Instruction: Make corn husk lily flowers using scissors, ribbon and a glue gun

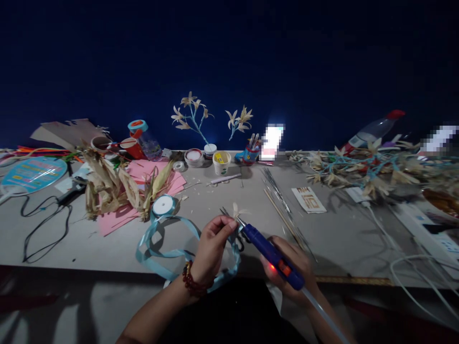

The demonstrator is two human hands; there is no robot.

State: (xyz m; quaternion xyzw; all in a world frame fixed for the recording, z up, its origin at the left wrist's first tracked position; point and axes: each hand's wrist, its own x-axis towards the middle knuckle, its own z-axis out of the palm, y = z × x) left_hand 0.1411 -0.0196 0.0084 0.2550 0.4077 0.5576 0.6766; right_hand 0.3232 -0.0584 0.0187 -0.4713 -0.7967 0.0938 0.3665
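Note:
My left hand [214,241] is closed in a pinch, thumb against fingers, on a small flower [235,209] with pale petals. A glue gun [267,249], blue with an orange part and a glowing red light, is gripped in my right hand [292,267]. Its metal tip meets the flower's base by my left fingertips; whether they touch, I cannot tell. A clear glue stick [321,308] sticks out of its rear. Light blue ribbon [145,255] loops around my left wrist from a spool [163,206]. Scissors [241,243] lie partly hidden behind my hands.
Dried corn husks [111,188] lie over pink paper [175,184] on the left. Finished flower sprigs [193,114] stand at the back beside a paper cup [222,163]. Thin wires [276,188] lie right of centre. More flower stems [369,165] and a white power strip [419,234] are at right.

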